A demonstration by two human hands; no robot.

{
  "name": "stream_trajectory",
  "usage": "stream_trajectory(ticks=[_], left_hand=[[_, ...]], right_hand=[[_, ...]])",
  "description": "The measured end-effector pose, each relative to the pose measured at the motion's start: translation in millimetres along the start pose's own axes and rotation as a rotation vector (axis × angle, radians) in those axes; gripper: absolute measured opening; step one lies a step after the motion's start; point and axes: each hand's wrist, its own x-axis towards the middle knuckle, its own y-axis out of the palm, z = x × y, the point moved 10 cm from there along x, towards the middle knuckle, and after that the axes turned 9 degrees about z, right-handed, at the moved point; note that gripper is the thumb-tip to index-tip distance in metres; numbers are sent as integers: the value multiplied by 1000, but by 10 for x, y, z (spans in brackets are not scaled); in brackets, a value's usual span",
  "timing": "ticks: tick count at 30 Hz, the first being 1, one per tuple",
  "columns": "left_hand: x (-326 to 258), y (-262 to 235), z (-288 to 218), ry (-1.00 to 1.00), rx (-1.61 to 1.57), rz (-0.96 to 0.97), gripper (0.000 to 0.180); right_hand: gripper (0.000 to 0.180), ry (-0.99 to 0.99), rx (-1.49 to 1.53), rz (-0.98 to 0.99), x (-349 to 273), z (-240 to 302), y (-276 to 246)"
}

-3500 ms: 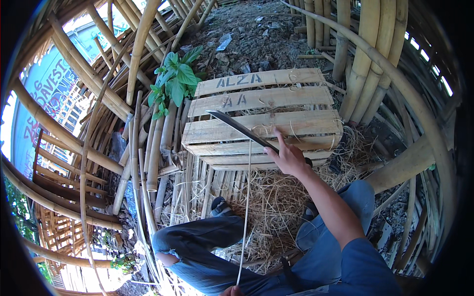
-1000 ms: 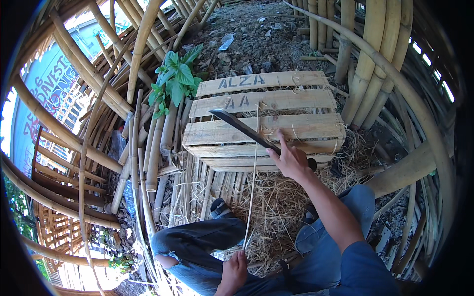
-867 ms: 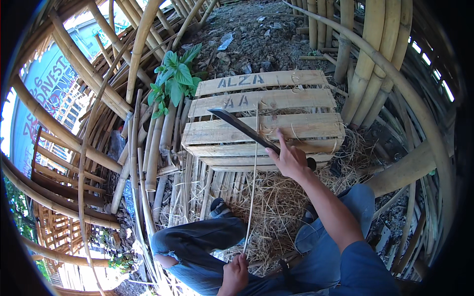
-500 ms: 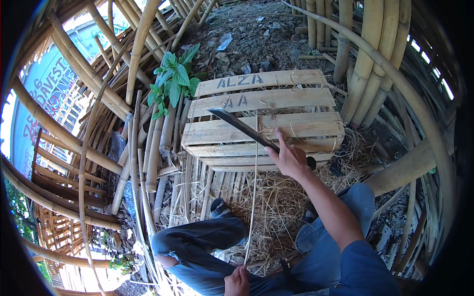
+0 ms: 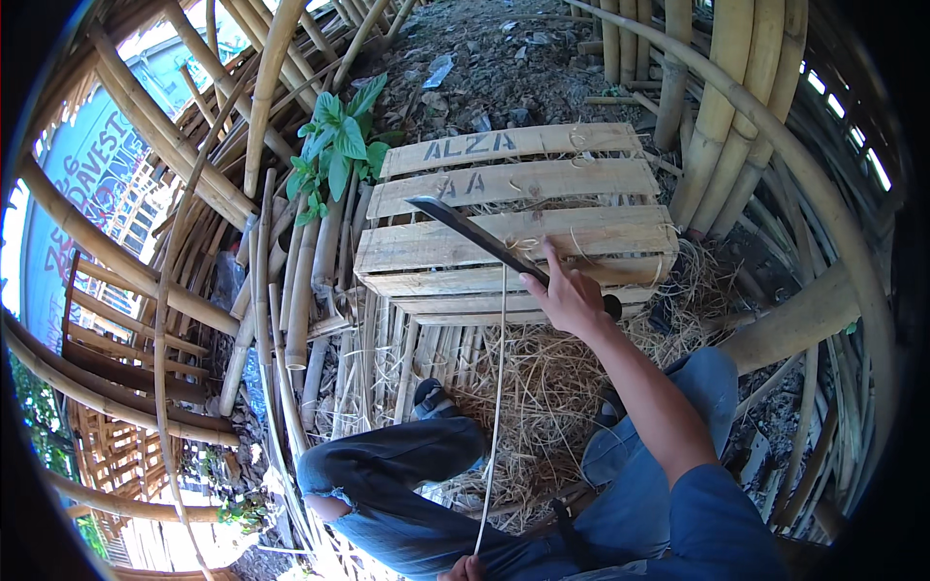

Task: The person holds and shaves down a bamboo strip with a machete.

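Biggest thing I see: curved yellow-tan bamboo poles [image 5: 746, 126] ringing the whole scene, with more thin cut bamboo lengths [image 5: 300, 281] leaning at left. Centre is a pale slatted wooden crate [image 5: 542, 247] on the ground, dry straw shavings [image 5: 542, 387] piled in front of it. My legs in blue jeans [image 5: 407, 474] are bent below that. A green leafy plant [image 5: 334, 150] is just left of the crate's far corner. The right hand [image 5: 573, 298] is clenched around the handle of a long dark machete blade [image 5: 470, 232], which lies tilted across the crate top, tip toward the far left. A thin pale bamboo strip [image 5: 496, 407] runs from the blade by the right hand straight down to the left hand [image 5: 467, 569], at the bottom edge. The left hand's fingers pinch the strip's lower end, though it is mostly cut off.
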Motion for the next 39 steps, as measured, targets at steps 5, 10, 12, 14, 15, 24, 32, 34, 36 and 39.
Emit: stream_trajectory(ticks=[5, 10, 12, 14, 15, 24, 32, 34, 36, 39], left_hand=[[-420, 429, 337, 4, -104, 88, 35], [-609, 690, 576, -152, -277, 357, 31], [-569, 163, 254, 46, 238, -109, 27], [-388, -40, 518, -307, -119, -50, 26], [-457, 44, 789, -659, -481, 14, 26], [612, -1131, 587, -121, -159, -545, 31], [1851, -1913, 68, -211, -1233, -92, 38], [2038, -1991, 21, -212, -1362, -80, 38], [2199, -2042, 28, -219, -1429, -112, 37], [2394, -1993, 55, -265, -1443, -56, 37]], right_hand=[[74, 11, 26, -7, -33, -62, -66], [78, 12, 144, -10, -61, -72, -29], [83, 88, 226, -95, -106, -235, -24], [84, 114, 285, -104, -177, -267, 16], [85, 136, 348, -106, -198, -269, 29], [75, 208, 595, -81, -534, -547, -149], [72, 150, 907, 217, -756, -157, 231], [65, 166, 977, 260, -774, -134, 283], [68, 168, 1029, 241, -708, -275, 395], [70, 186, 1060, 216, -752, -415, 347]])
